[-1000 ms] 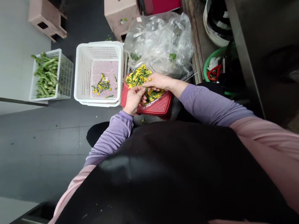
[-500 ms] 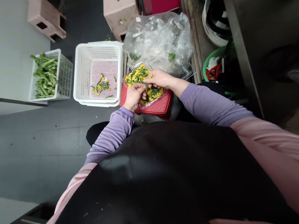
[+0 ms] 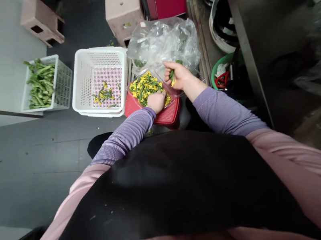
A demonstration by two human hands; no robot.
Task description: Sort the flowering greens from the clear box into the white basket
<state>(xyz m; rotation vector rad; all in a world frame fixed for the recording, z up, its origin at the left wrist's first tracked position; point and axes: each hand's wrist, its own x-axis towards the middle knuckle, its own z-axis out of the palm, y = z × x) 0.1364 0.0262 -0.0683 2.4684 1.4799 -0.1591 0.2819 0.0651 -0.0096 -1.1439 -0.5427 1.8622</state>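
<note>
A clear plastic tray of yellow-flowered green stems [image 3: 145, 85] rests on a red box with a patterned lid [image 3: 164, 116]. My left hand [image 3: 157, 102] is at the tray's near right side, its fingers curled down among the flowers; whatever they pinch is hidden. Just right of the tray, my right hand [image 3: 179, 76] is raised, closed around a green flowering stem [image 3: 172, 77] with some yellow at its lower end. Behind it lies a large crumpled clear plastic bag [image 3: 163, 40] with some green leaves inside.
Left of the tray, a white perforated basket [image 3: 84, 83] holds a few flowering stems. Farther left, another white basket [image 3: 63, 80] holds thick green stalks. Pink stools [image 3: 125, 12] stand behind. A green tub [image 3: 215, 68] and a metal shelf edge [image 3: 247, 41] are on the right.
My hands, close together over the tray before, have parted. The right has moved right and up with a green stem; the left has moved right and down into the flowers.
</note>
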